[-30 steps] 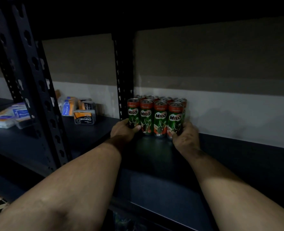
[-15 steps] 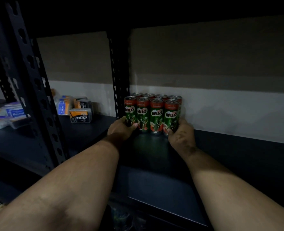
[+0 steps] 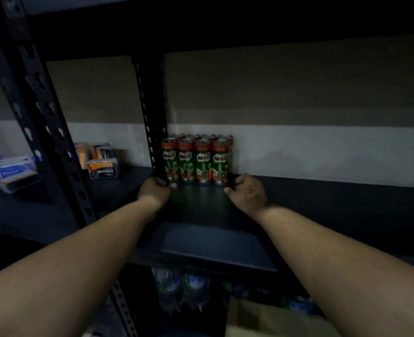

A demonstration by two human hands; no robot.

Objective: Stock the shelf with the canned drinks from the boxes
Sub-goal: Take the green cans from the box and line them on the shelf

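Observation:
Several green and red Milo cans (image 3: 197, 161) stand upright in a tight block of two rows at the back of the dark shelf (image 3: 215, 242), against the wall and next to a rear upright. My left hand (image 3: 156, 192) is at the block's left foot, fingers curled by the side can and thumb at its base. My right hand (image 3: 248, 194) mirrors it at the right foot, fingers curled beside the end can and thumb just in front of it. The back row is mostly hidden behind the front one.
A perforated black rear post (image 3: 152, 113) stands just left of the cans and a front post (image 3: 45, 113) further left. Beyond it lie a charcoal pack (image 3: 102, 169) and white packets (image 3: 5, 172). Under the shelf are bottles (image 3: 181, 293) and a cardboard box (image 3: 274, 319).
The view has pulled back and tilted down. Both hands have slid lower on the block, from the cans' sides to their bases. The cans stay upright by the wall.

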